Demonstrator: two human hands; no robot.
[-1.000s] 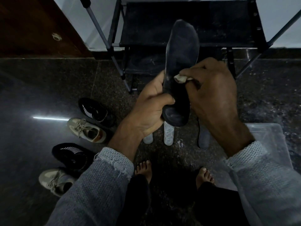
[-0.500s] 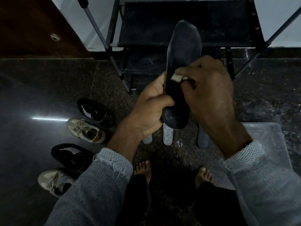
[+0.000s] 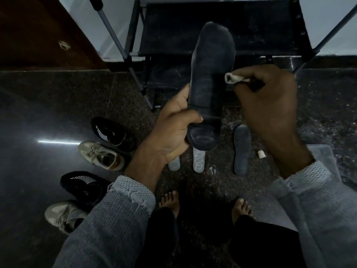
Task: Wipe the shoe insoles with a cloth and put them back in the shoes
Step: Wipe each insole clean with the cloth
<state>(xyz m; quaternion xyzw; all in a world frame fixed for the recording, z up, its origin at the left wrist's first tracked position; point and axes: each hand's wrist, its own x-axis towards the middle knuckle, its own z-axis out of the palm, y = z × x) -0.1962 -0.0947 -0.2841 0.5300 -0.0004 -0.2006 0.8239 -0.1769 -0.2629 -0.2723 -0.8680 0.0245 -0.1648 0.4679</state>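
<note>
Insole (image 3: 211,74) held upright over floor (image 3: 58,105), long axis vertical in view, toe toward rack (image 3: 222,26), heel down. Left hand (image 3: 172,132) grips heel, thumb across face. Right hand (image 3: 270,101) pinches cloth (image 3: 231,78) at insole's right edge. Second insole (image 3: 241,149) lies flat on dark speckled floor. Four shoes (image 3: 102,157) at left.

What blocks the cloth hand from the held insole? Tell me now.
Nothing visible. The right hand pinches the cloth just off the right edge of the dark insole held upright by the left hand; only open air lies between them.
</note>
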